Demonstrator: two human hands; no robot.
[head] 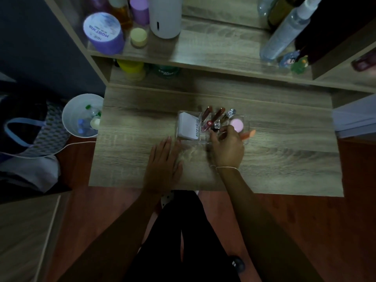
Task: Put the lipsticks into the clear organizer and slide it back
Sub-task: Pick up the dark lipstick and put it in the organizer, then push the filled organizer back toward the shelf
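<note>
The clear organizer [245, 137] stands on the middle of the wooden desk [132, 127]. Several lipsticks [217, 116] stand tilted in its middle compartments, one with a silver cap [217, 125]. A white box marked 4U2 skin [188, 127] fills its left compartment, and a pink round puff [237, 125] lies in the right one. My right hand [227, 148] reaches into the organizer from the front, fingertips at the silver-capped lipstick; whether it grips it is unclear. My left hand [163, 161] lies flat on the desk, fingers apart, just left of the organizer.
An orange item [251, 133] pokes out beside the organizer's right side. The shelf behind holds a purple jar [102, 33], a white bottle [164, 17] and a clear spray bottle [284, 33]. A white bin [81, 115] stands left of the desk.
</note>
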